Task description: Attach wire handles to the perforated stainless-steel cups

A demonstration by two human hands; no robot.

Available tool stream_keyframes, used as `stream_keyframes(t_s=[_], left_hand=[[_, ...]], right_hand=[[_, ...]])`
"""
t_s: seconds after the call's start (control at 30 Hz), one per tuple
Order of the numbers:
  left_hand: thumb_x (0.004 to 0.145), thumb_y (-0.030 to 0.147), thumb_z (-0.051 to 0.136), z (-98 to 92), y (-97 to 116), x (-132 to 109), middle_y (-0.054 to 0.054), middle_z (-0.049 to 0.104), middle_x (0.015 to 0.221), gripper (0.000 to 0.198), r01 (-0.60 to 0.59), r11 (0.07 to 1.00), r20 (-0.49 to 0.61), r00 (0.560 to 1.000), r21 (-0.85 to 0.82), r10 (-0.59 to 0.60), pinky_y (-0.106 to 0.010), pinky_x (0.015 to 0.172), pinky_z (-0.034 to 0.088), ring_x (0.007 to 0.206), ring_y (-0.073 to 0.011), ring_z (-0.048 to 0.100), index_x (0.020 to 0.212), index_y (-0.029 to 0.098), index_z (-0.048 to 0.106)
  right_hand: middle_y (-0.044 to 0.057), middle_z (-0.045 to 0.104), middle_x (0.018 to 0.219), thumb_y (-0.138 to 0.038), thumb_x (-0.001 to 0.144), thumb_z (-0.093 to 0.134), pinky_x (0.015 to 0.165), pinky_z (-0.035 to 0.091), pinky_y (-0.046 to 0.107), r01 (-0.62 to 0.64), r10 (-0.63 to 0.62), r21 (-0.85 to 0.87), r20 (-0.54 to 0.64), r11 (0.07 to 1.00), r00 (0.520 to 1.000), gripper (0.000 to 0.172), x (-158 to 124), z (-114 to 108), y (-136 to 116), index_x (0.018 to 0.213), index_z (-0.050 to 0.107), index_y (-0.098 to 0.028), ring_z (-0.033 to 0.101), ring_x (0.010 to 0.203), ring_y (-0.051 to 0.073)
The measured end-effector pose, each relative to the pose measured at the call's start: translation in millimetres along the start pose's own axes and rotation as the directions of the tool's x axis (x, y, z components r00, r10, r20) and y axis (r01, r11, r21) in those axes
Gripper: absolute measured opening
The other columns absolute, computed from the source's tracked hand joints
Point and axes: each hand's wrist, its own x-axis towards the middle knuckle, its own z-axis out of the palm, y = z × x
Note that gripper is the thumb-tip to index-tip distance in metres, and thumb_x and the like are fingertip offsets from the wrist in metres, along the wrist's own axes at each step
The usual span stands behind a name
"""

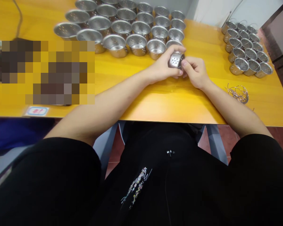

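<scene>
Your left hand point(166, 65) gripped a perforated metal cup point(176, 60); your right hand point(196, 72) pinched its edge — any wire there I couldn't make out. Right of that cup lay loose wires point(241, 94) and, farther back, handled cups point(241, 66), seemingly done; behind-left on the worktop point(141, 105), bare cups point(115, 45) seemed yet to do.

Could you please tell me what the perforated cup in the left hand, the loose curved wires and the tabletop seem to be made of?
The perforated cup looks like shiny metal, probably stainless steel: silvery, with bright highlights. The loose curved wires seem to be metal too, thin and glinting. The tabletop is glossy yellow, catching the light; varnished wood or laminate, I cannot tell.
</scene>
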Motion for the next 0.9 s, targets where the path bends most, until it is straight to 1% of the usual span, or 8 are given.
stream_keyframes(t_s=[0.1,0.2,0.3,0.43,0.6,0.73,0.8,0.9], left_hand=[[0.059,0.032,0.104,1.0,3,-1,0.002,0.079,0.104,0.076,0.003,1.0,-0.001,1.0,0.01,-0.003,-0.045,0.084,0.064,0.093,-0.028,0.08,0.129,0.041,0.078],[0.058,0.03,0.101,3.0,4,-1,0.002,0.078,0.103,0.074,-0.009,1.0,0.004,1.0,-0.007,0.009,-0.045,0.085,0.064,0.092,-0.0275,0.078,0.128,0.04,0.076],[0.058,0.026,0.099,4.6,5,-1,0.002,0.078,0.102,0.075,-0.005,1.0,-0.004,1.0,-0.014,0.005,-0.044,0.085,0.064,0.092,-0.0276,0.077,0.128,0.04,0.075],[0.059,0.02,0.094,4.8,3,-1,0.002,0.081,0.104,0.075,0.01,1.0,-0.037,0.999,-0.005,-0.011,-0.043,0.084,0.065,0.096,-0.0286,0.082,0.13,0.038,0.076],[0.065,0.017,0.092,1.3,-5,3,0.004,0.084,0.101,0.076,0.022,0.998,-0.026,0.999,-0.053,-0.023,-0.043,0.082,0.066,0.096,-0.0287,0.088,0.136,0.039,0.074],[0.066,0.02,0.094,-2.1,-15,9,0.004,0.088,0.107,0.08,0.036,0.994,-0.028,0.999,-0.106,-0.039,-0.04,0.079,0.067,0.099,-0.0277,0.09,0.14,0.043,0.075],[0.066,0.02,0.095,-3.2,-18,11,0.005,0.088,0.109,0.081,0.029,0.992,-0.028,0.999,-0.123,-0.033,-0.038,0.078,0.067,0.098,-0.0265,0.089,0.141,0.044,0.076],[0.065,0.019,0.096,-3.4,-19,10,0.005,0.088,0.11,0.082,0.022,0.99,-0.027,0.999,-0.138,-0.026,-0.038,0.079,0.068,0.097,-0.0252,0.088,0.141,0.043,0.076]], right_hand=[[0.001,0.064,0.071,-0.117,0.112,0.057,0.08,0.066,0.043,0.019,-0.02,0.022,0.005,1.0,1.0,0.095,0,0,0,0.077,0.066,-0.029,0.063,0.068,0.022],[0.0,0.062,0.07,-0.114,0.114,0.059,0.08,0.067,0.042,0.025,-0.025,0.045,0.005,0.999,1.0,0.093,1,0,5,0.077,0.067,-0.028,0.064,0.067,0.02],[0.0,0.06,0.069,-0.115,0.114,0.058,0.081,0.069,0.043,0.009,-0.01,0.044,0.004,0.999,1.0,0.094,2,1,9,0.076,0.066,-0.028,0.064,0.068,0.021],[0.0,0.059,0.068,-0.118,0.111,0.056,0.082,0.072,0.045,-0.006,0.006,0.038,0.002,0.999,1.0,0.096,3,0,13,0.076,0.063,-0.029,0.066,0.068,0.022],[0.002,0.065,0.07,-0.123,0.107,0.05,0.075,0.074,0.046,0.024,-0.021,0.095,-0.031,0.995,0.999,0.1,7,1,26,0.075,0.061,-0.03,0.068,0.063,0.022],[0.003,0.066,0.072,-0.126,0.104,0.05,0.069,0.074,0.046,-0.008,0.015,0.126,-0.05,0.992,0.999,0.099,11,1,36,0.075,0.057,-0.031,0.068,0.063,0.023],[0.003,0.065,0.072,-0.126,0.104,0.049,0.069,0.074,0.047,-0.013,0.02,0.126,-0.054,0.992,0.998,0.1,11,0,36,0.075,0.057,-0.031,0.067,0.064,0.023],[0.002,0.06,0.07,-0.126,0.103,0.051,0.068,0.071,0.048,-0.007,0.013,0.117,-0.049,0.993,0.999,0.1,10,0,32,0.073,0.055,-0.032,0.063,0.061,0.023]])
